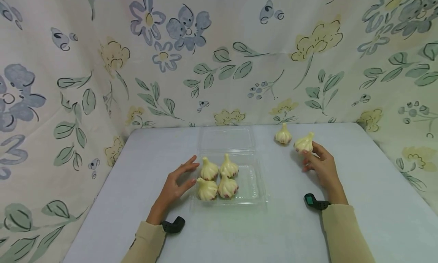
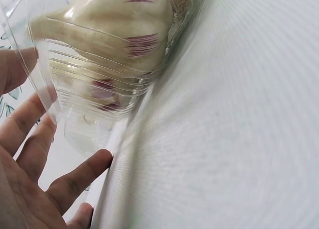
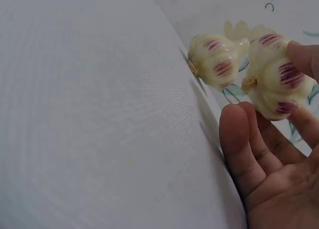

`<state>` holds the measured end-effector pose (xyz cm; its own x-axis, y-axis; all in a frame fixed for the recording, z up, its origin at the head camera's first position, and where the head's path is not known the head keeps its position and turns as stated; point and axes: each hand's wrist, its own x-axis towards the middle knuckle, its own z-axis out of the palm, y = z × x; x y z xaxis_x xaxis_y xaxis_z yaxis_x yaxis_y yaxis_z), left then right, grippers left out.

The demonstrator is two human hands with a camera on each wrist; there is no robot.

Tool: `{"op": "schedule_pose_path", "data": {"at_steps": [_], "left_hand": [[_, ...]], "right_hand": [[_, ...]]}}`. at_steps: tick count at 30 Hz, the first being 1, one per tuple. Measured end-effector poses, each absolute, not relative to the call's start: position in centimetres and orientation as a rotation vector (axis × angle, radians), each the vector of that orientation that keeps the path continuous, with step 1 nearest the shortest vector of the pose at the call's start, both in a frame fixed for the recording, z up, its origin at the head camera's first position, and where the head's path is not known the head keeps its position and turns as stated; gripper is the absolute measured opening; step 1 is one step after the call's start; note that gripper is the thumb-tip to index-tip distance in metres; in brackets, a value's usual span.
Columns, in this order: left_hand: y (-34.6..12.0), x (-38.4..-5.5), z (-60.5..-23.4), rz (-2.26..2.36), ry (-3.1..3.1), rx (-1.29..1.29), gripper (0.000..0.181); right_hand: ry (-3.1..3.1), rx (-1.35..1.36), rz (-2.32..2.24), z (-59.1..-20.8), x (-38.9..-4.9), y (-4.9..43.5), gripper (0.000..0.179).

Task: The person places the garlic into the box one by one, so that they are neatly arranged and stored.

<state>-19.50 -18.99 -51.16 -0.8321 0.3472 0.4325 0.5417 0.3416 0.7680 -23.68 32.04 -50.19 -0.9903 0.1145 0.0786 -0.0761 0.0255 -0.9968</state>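
My right hand pinches a garlic bulb between thumb and fingers, at the far right of the table. In the right wrist view this garlic bulb shows purple streaks and a root end. Just beyond it stands another garlic bulb, upright on the table. A clear plastic clamshell box lies with its lid folded back, and several garlic bulbs fill its left part. With fingers spread, my left hand is at the box's left side, fingertips right at the clear wall.
The white table carries everything. The transparent lid lies flat toward the back edge. Behind and to the sides hangs a floral curtain. Each wrist wears a black device.
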Motion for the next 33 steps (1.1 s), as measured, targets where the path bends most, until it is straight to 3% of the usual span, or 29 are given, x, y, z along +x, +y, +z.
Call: {"op": "schedule_pose_path", "data": {"at_steps": [10, 33], "left_hand": [[-19.0, -19.4, -51.1, -1.499, -2.406, -0.814, 0.049], [-19.0, -19.4, -51.0, -1.511, -2.406, -0.814, 0.049]], "right_hand": [[-2.442, 0.078, 1.767, -49.5, -23.5, 30.7, 0.064], [-2.581, 0.351, 1.639, -46.4, -23.5, 25.4, 0.058]]}}
